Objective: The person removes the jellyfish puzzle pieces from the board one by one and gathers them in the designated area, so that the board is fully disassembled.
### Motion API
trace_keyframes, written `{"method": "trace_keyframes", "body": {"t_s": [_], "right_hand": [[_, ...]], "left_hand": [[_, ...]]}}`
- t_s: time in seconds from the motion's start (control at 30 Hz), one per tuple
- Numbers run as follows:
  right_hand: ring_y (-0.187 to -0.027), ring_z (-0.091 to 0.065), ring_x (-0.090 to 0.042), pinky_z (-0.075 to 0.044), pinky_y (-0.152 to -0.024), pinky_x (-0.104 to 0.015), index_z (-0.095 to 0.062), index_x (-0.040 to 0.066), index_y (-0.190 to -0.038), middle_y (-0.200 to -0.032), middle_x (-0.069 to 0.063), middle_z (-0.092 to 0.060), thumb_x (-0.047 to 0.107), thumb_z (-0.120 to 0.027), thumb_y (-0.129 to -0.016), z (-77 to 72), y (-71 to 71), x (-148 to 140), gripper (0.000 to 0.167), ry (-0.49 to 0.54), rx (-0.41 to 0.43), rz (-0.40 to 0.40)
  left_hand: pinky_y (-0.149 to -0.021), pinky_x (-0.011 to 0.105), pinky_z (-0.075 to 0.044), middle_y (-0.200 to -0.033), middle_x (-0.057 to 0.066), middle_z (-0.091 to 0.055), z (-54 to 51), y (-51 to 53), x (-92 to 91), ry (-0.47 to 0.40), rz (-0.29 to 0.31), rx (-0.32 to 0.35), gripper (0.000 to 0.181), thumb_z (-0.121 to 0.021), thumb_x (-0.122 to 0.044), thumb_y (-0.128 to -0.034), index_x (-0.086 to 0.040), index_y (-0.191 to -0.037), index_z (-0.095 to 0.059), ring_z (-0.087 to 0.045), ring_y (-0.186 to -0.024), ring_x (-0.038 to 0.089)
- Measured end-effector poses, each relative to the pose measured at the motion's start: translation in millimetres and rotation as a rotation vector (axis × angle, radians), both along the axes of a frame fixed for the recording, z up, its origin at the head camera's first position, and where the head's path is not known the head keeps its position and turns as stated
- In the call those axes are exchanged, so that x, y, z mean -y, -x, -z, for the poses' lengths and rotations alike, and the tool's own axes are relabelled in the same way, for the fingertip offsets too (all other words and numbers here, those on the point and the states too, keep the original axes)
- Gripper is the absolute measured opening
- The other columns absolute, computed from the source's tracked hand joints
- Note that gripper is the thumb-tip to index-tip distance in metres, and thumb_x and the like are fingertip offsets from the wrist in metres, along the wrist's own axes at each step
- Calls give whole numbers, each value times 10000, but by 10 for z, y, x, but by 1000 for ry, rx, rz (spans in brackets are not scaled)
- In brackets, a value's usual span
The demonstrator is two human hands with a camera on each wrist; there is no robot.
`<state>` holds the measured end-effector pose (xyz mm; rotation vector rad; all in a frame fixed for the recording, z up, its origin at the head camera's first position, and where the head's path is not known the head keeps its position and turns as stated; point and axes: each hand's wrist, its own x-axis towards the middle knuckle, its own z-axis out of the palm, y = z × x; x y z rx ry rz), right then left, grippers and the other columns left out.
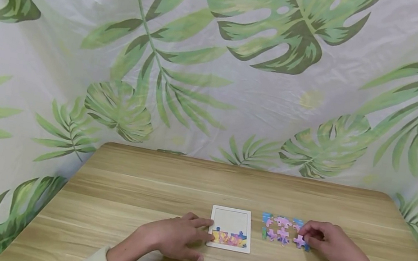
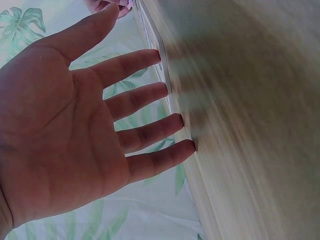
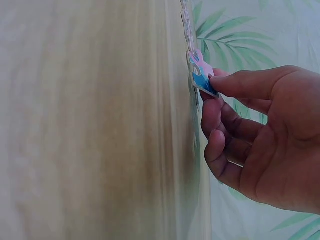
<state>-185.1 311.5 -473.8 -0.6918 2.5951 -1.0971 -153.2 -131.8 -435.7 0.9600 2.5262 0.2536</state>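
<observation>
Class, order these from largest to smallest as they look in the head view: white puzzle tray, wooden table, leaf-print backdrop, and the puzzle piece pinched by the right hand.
1. Leaf-print backdrop
2. Wooden table
3. White puzzle tray
4. Pinched puzzle piece, partly covered there but plainly smallest

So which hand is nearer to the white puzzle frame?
The left: the left hand has fingertips at the white puzzle frame's left edge, while the right hand is off to the frame's right, pinching a pink-and-blue jigsaw piece.
</observation>
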Motion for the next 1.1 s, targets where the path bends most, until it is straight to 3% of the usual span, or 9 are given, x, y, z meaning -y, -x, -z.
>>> {"method": "trace_keyframes", "body": {"t_s": [0.6,0.83,1.1], "right_hand": [[-829,-579,28,-524,-707,-225,-747,128,-1064,-961,58,-729,74,-667,-1041,7,56,65,99,-29,-40,-35],[-843,-594,28,-534,-720,-224,-753,119,-1070,-980,49,-742,53,-670,-1032,-21,49,80,112,-45,-46,-31],[-847,-595,1,-531,-716,-225,-743,87,-1068,-1009,3,-746,-23,-727,-946,-28,24,79,165,-60,-42,-13]], "left_hand": [[-1203,498,-467,-1749,-53,-366,27,35,18,3,3,14,522,-675,-480,-1045,-337,-1541,-595,-383,-1574,257],[-1232,556,-424,-1760,-51,-345,21,66,20,9,15,33,530,-656,-461,-1061,-333,-1567,-567,-352,-1600,275],[-1246,572,-400,-1770,-49,-324,31,68,20,18,17,39,530,-651,-455,-1063,-344,-1572,-558,-329,-1619,302]]}}
